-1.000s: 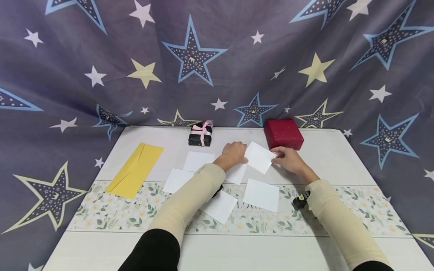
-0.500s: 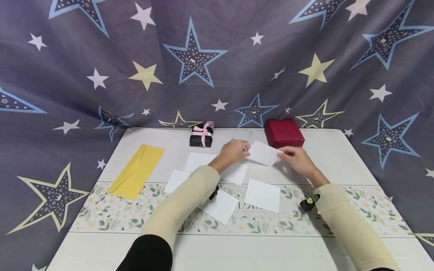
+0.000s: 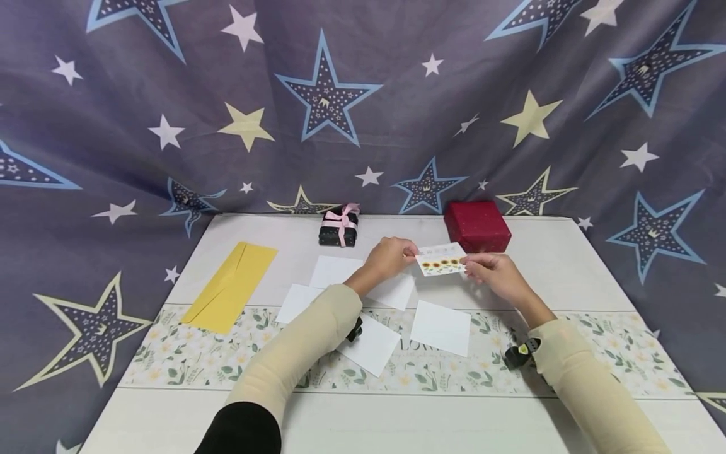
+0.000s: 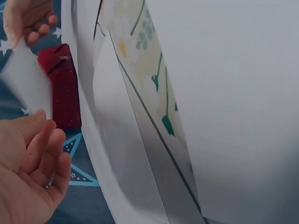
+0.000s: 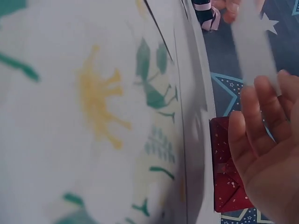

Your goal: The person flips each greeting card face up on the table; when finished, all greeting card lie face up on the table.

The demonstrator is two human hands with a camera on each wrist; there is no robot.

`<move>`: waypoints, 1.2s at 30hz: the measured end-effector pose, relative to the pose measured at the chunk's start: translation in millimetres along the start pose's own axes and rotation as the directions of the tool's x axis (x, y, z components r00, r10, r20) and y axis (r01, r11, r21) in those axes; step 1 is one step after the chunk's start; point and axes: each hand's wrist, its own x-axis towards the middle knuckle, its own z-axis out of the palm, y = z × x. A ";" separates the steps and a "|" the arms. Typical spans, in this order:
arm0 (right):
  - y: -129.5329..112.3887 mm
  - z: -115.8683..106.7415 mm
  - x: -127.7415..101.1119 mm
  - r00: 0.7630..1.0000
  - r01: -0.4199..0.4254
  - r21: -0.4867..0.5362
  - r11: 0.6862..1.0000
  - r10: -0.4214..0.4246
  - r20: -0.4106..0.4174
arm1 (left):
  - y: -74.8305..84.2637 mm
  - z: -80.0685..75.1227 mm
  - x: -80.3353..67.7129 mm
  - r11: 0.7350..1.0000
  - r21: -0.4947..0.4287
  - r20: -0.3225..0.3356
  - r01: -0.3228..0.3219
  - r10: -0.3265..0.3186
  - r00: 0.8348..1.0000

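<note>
A small white card with a row of sunflowers [image 3: 439, 263] is held up between both hands above the far part of the table, its printed face toward the head camera. My left hand [image 3: 390, 257] pinches its left edge, and my right hand [image 3: 495, 272] pinches the right edge between thumb and fingers. Both wrist views show only the card's blank back, blurred. Below and left of it lie several blank white cards, one [image 3: 440, 328] apart at the right and another [image 3: 371, 343] partly under my left sleeve.
A yellow envelope [image 3: 231, 287] lies at the left. Along the back edge stand a black gift box with a pink ribbon [image 3: 338, 227] and a dark red box [image 3: 478, 226], the latter just behind my right hand. A starry cloth [image 3: 363, 126] hangs behind the table.
The card was blank side up near the tabletop; both hands have lifted and turned it, so its sunflower print now shows. My right hand has shifted slightly right.
</note>
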 end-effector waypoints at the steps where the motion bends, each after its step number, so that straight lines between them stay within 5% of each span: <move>1: 0.3 0.8 -0.6 1.000 0.004 -0.005 1.000 -0.004 0.002 | -0.4 -0.6 -0.1 1.000 -0.012 -0.003 -0.007 0.006 1.000; 12: -3.8 10.6 -3.4 0.998 0.006 -0.120 0.993 0.001 0.060 | -5.2 -1.4 -3.9 0.990 -0.141 -0.001 -0.005 0.005 1.000; 22: 0.8 -5.0 -18.5 0.997 -0.016 -0.289 0.957 0.037 0.068 | 16.0 10.0 1.9 0.999 0.008 0.118 -0.040 0.039 0.992; 36: 10.3 -28.1 -25.7 0.982 0.008 -0.429 0.903 0.074 0.174 | 44.3 31.6 9.1 0.980 0.199 0.221 -0.021 -0.024 0.975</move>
